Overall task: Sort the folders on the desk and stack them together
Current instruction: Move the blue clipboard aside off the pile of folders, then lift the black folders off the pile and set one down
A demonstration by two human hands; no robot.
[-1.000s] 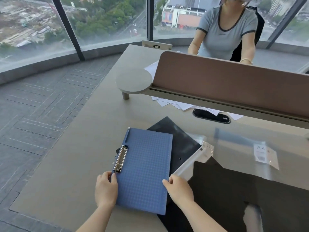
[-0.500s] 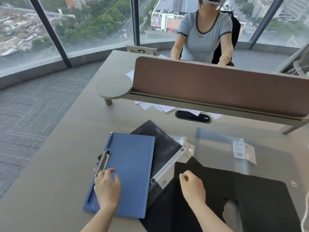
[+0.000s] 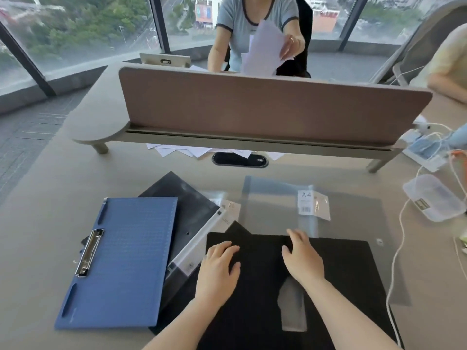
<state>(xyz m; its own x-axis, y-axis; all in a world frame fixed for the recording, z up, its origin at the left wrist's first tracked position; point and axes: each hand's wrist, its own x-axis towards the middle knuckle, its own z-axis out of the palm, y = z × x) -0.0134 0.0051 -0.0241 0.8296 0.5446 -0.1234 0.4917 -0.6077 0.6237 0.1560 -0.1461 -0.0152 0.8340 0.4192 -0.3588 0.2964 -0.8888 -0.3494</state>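
Black folder [image 3: 341,274] lies under both flat, open palms: left hand [image 3: 218,266], right hand [image 3: 302,257].

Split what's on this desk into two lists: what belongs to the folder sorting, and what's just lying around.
Belongs to the job:
blue clipboard folder
black folder beneath it
clear-spined folder
transparent A4 sleeve
large black folder under both hands

Lying about:
loose papers under the divider
clear plastic case
white cable

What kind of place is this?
Most likely a high-rise office: a shared desk with a divider, folders and a clipboard on it, and windows overlooking city streets far below.
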